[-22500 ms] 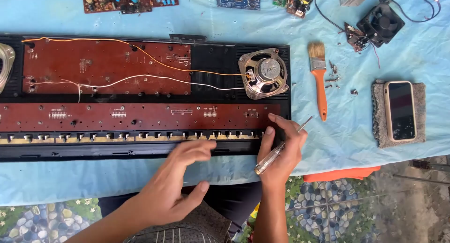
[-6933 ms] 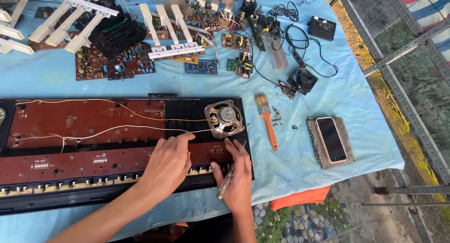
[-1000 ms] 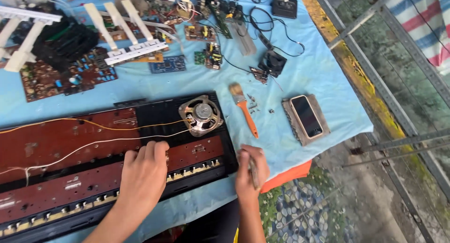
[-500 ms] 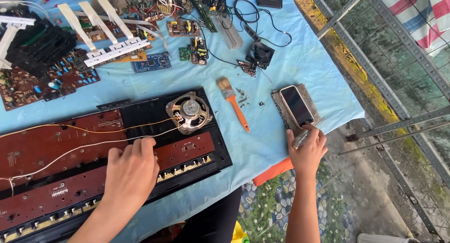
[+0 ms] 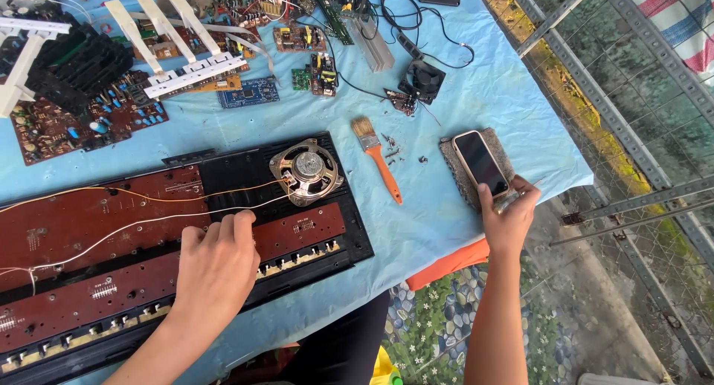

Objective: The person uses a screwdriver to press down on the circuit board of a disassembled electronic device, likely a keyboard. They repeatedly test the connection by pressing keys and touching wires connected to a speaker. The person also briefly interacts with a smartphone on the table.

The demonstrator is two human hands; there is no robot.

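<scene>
We see a black keyboard case (image 5: 349, 229) lying opened on a blue cloth (image 5: 439, 229), and it serves as the container here: inside it sit two long reddish-brown boards (image 5: 89, 214), one behind the other, and a round speaker (image 5: 306, 171) at its right end, with thin pale wires (image 5: 149, 223) running from the speaker leftward across the boards. Our left hand (image 5: 216, 270) rests palm down on the nearer board, its fingers loosely together and bent, the fingertips (image 5: 242, 221) touching the wire just left of the speaker; it grips nothing that we can see. Our right hand (image 5: 508, 218) is well apart from the case, at the right edge of the cloth, curled around something thin and pale, perhaps a screwdriver, though the view is too blurred to tell. Its thumb touches the near end of a phone (image 5: 481, 163), which lies face up on a grey pad (image 5: 455, 166). Between the case and the phone lies a brush (image 5: 379, 162) with an orange handle, and small dark screws (image 5: 392, 149) are scattered just beside its bristles. Farther back lie loose circuit boards (image 5: 82, 121), white key strips (image 5: 190, 65), a small black fan (image 5: 422, 79) and black cables (image 5: 446, 39). An orange cloth (image 5: 450, 262) hangs below the table edge near our right wrist.
</scene>
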